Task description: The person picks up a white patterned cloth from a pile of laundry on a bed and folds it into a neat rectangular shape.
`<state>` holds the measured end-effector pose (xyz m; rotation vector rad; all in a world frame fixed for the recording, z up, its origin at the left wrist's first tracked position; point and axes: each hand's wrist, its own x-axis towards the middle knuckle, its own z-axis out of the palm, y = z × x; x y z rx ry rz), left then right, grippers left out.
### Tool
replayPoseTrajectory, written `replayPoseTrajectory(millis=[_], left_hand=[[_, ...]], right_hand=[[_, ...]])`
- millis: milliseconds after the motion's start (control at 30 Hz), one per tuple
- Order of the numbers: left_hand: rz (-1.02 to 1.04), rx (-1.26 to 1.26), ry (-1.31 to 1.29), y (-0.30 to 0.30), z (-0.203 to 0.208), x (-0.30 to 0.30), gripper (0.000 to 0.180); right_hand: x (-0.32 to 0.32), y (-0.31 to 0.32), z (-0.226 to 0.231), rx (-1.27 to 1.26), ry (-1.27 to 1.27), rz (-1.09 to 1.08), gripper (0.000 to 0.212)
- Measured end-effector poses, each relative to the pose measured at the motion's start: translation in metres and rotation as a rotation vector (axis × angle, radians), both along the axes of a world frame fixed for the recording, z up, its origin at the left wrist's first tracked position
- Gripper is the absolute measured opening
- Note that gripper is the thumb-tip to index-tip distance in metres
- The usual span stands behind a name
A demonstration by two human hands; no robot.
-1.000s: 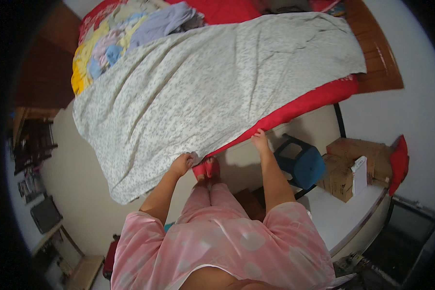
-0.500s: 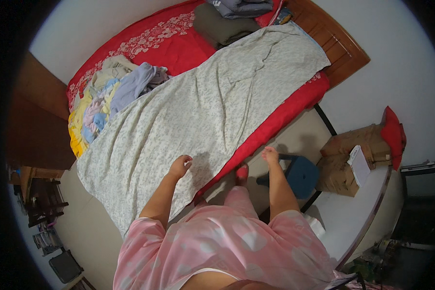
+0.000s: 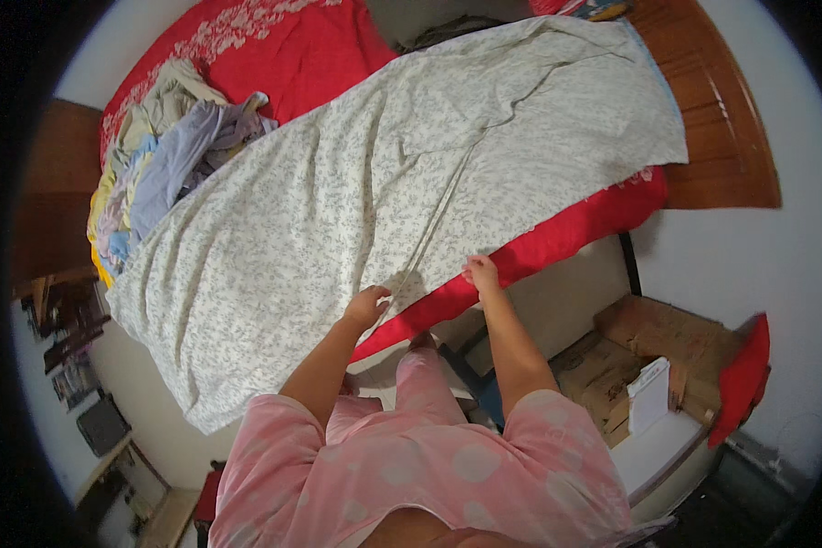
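Observation:
A white bed sheet [image 3: 274, 237] with a small grey leaf print lies loosely across the near part of a bed, creased by several long folds. Above its near edge is my left hand [image 3: 366, 307], fingers loosely bent and apart, with a shadow on the cloth beside them. My right hand [image 3: 482, 274] is at the same edge, farther right, where the red bedding [image 3: 566, 228] shows below. Its fingers are bent with a gap between them, and I see no cloth gripped; whether the fingertips touch the sheet is unclear.
A heap of clothes [image 3: 169, 155] lies at the bed's left end. The wooden headboard [image 3: 703, 100] stands at the right. Cardboard boxes [image 3: 676, 333], a white flat item [image 3: 648, 395] and a red cloth [image 3: 742, 384] are at the right. A blue stool [image 3: 490, 402] is partly behind my right arm.
The view has shifted closer to the bed. My right hand has moved from above the stool to the sheet's edge; my left hand has moved right along the sheet.

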<state>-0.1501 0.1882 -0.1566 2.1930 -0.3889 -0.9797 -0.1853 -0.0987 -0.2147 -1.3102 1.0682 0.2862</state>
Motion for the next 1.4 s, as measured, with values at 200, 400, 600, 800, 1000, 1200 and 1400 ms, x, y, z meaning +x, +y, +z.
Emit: replayPoseTrajectory(millis=[200, 400, 600, 800, 1000, 1200, 1400], left_hand=[[-0.011, -0.040, 0.048, -0.056, -0.010, 0.004, 0.025], [-0.034, 0.028, 0.094, -0.072, 0.000, 0.028, 0.025], [-0.120, 0.043, -0.247, -0.108, 0.013, 0.032, 0.043], [-0.199, -0.011, -0.188, -0.133, -0.022, 0.013, 0.047], [-0.250, -0.085, -0.158, -0.128, -0.007, 0.018, 0.043], [-0.199, 0.125, -0.110, -0.113, -0.027, 0.004, 0.048], [-0.365, 0.254, 0.063, -0.118, -0.044, 0.017, 0.048]], right_hand=[[0.106, -0.003, -0.043, 0.036, 0.011, 0.239, 0.023], [0.123, 0.008, -0.073, -0.201, 0.122, 0.391, 0.021], [0.081, 0.019, 0.000, 0.111, -0.071, 0.123, 0.016], [0.084, -0.011, 0.010, 0.164, -0.033, 0.064, 0.016], [0.169, -0.060, -0.030, -0.463, 0.044, 0.386, 0.040], [0.197, -0.095, -0.007, -0.790, -0.261, 0.121, 0.036], [0.087, -0.168, -0.074, -0.800, 0.131, 0.435, 0.036]])
